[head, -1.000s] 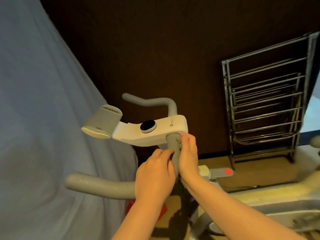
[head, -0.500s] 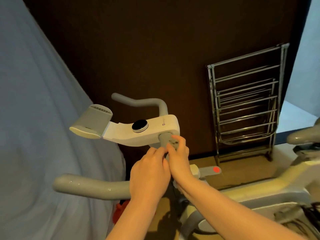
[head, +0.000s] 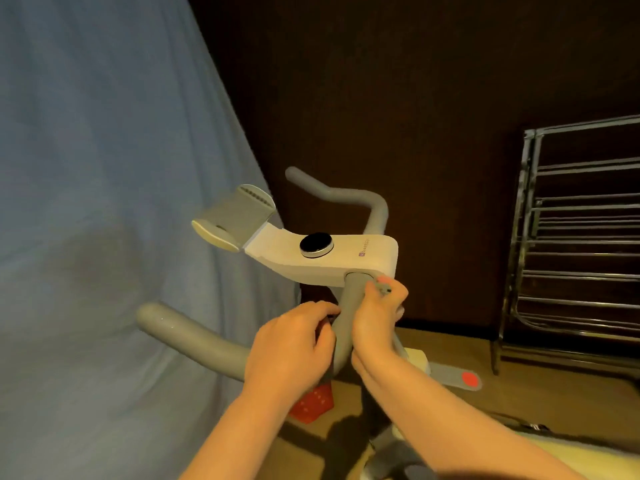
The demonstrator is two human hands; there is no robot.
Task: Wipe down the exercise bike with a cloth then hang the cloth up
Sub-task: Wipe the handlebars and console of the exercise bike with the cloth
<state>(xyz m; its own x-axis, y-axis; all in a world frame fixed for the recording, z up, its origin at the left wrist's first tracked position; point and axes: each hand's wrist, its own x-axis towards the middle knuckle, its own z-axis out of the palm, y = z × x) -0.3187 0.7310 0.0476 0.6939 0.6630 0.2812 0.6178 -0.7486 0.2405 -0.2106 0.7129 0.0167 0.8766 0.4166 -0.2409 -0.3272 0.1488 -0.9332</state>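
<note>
The exercise bike (head: 322,252) is seen from above its front end. A white console block carries a round black dial (head: 316,244) with a metal rim and a small purple logo. A grey ribbed holder (head: 235,216) tilts up from the console's left end. Grey padded handlebars (head: 194,336) curve out to the left and rear. A grey stem (head: 348,318) descends from the console's underside. A grey lever with a red dot (head: 469,379) projects right, lower on the frame. A cloth cannot be made out.
</note>
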